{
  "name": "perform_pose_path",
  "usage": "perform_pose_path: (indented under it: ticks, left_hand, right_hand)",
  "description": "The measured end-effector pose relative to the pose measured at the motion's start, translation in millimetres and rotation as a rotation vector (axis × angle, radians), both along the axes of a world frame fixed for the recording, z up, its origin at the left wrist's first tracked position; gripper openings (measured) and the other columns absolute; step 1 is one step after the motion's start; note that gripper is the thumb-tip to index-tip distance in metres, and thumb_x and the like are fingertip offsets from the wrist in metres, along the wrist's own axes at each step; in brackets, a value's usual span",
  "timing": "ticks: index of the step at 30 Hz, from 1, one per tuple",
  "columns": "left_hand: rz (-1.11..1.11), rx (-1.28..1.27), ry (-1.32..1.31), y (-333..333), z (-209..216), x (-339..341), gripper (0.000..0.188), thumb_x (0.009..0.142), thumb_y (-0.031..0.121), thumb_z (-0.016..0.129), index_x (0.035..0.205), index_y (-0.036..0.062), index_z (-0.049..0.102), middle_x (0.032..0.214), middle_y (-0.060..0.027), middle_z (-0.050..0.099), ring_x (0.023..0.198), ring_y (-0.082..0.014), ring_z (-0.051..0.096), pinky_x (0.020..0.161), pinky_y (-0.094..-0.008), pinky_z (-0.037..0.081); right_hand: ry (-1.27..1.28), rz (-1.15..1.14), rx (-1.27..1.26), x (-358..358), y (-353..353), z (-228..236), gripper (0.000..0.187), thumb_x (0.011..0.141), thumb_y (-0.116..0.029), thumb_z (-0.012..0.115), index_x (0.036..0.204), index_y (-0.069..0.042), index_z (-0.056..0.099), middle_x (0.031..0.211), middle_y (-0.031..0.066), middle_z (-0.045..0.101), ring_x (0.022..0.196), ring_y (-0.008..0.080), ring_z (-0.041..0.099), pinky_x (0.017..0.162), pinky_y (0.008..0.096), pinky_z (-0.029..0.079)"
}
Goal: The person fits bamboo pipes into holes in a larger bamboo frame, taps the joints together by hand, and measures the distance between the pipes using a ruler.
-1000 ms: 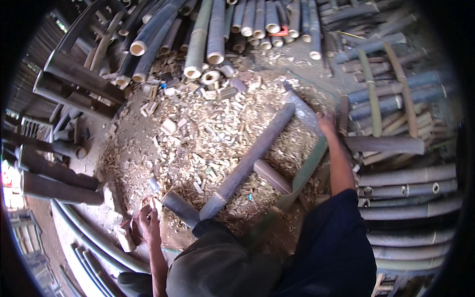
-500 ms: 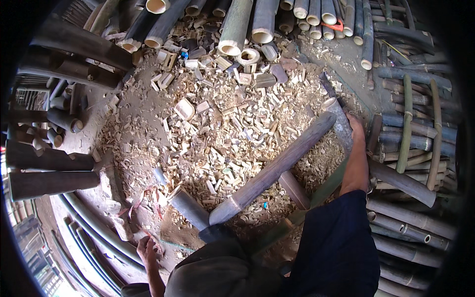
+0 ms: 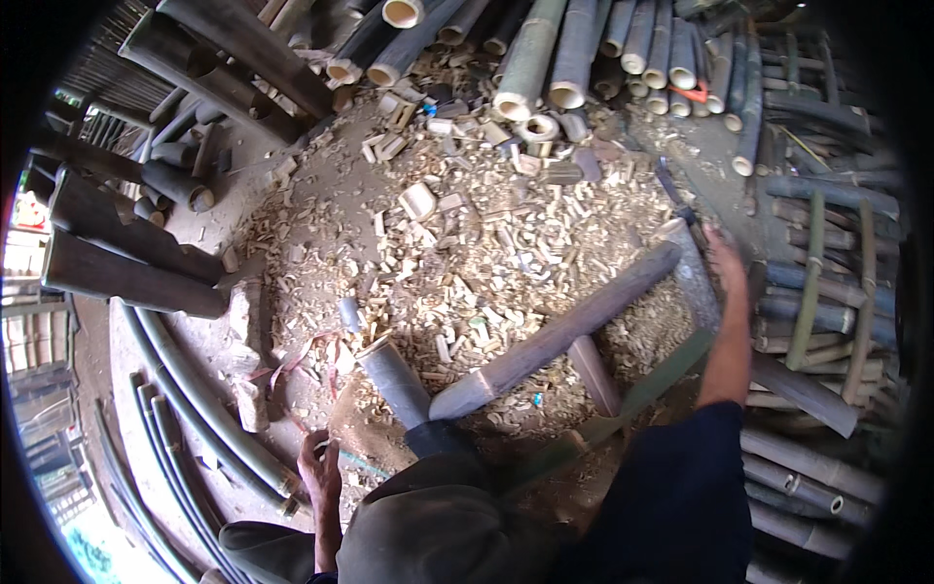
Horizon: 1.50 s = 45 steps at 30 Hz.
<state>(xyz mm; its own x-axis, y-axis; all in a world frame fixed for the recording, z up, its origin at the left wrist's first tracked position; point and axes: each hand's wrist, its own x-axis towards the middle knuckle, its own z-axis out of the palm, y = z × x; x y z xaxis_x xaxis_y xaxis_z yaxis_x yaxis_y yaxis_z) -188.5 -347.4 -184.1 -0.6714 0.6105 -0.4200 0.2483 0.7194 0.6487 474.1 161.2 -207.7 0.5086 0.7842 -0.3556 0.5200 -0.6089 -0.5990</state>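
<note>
My right hand (image 3: 722, 257) reaches forward at the right, fingers stretched out, beside a grey mottled bamboo piece (image 3: 695, 282) with a pale cut end. Just beyond its fingers lies a long dark blade-like tool (image 3: 668, 183), its near end by that cut end. My left hand (image 3: 320, 465) is low at the left, its fingers pinched; something small and pale may be between them, too small to name. A brownish bamboo pole (image 3: 564, 329) lies slanting across the middle. Its lower end meets a short grey bamboo tube (image 3: 394, 378); a green bamboo length (image 3: 644, 387) crosses near my right arm.
Pale wood chips (image 3: 486, 258) cover the ground ahead. Cut bamboo tubes (image 3: 574, 58) are piled at the far side, with stacked poles (image 3: 827, 457) along the right. Thick dark bamboo tubes (image 3: 136, 277) stand at the left, above long curved poles (image 3: 209, 419).
The view has shifted, so the scene sits further right and lower on the left side. My right hand has come off the grey bamboo piece, fingers stretched out. My left hand remains pinched.
</note>
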Motion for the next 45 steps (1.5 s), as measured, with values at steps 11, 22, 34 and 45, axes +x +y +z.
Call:
perform_pose_path:
  ticks: [11, 22, 34, 45]
  left_hand:
    - [0.126, -0.129, -0.137, -67, -35, -15, 0.031, 0.087, 0.017, 0.071, 0.111, -0.0029, 0.069, 0.095, -0.0153, 0.072, 0.084, -0.0237, 0.071, 0.069, -0.0358, 0.058]
    - [0.151, -0.111, -0.254, -103, -57, -22, 0.041, 0.089, 0.004, 0.060, 0.129, -0.0033, 0.057, 0.081, -0.0137, 0.070, 0.068, -0.0188, 0.069, 0.061, -0.0314, 0.055]
    - [0.040, -0.132, 0.034, -82, -57, 3, 0.041, 0.083, 0.020, 0.070, 0.119, 0.0013, 0.066, 0.092, -0.0170, 0.075, 0.076, -0.0259, 0.073, 0.069, -0.0385, 0.058]
    - [0.095, 0.067, -0.057, -10, -15, 14, 0.030, 0.088, 0.008, 0.063, 0.117, 0.0005, 0.065, 0.075, -0.0131, 0.070, 0.072, -0.0190, 0.071, 0.066, -0.0330, 0.054]
  right_hand:
    - [-0.348, -0.217, 0.183, 41, 38, -93, 0.065, 0.090, -0.047, 0.067, 0.128, 0.005, 0.063, 0.140, 0.0290, 0.056, 0.131, 0.0409, 0.053, 0.111, 0.0462, 0.041]
    - [-0.349, 0.081, 0.180, 44, 57, -120, 0.075, 0.089, -0.036, 0.067, 0.149, 0.002, 0.043, 0.151, 0.0271, 0.045, 0.142, 0.0386, 0.043, 0.117, 0.0435, 0.035]
    - [-0.559, -0.078, 0.247, 48, 51, -142, 0.059, 0.078, -0.027, 0.082, 0.125, -0.002, 0.057, 0.117, 0.0269, 0.066, 0.111, 0.0418, 0.065, 0.093, 0.0479, 0.051]
    - [-0.216, 0.238, 0.604, -150, -46, -13, 0.060, 0.087, -0.049, 0.074, 0.103, 0.007, 0.058, 0.091, 0.0204, 0.061, 0.084, 0.0347, 0.058, 0.080, 0.0456, 0.045]
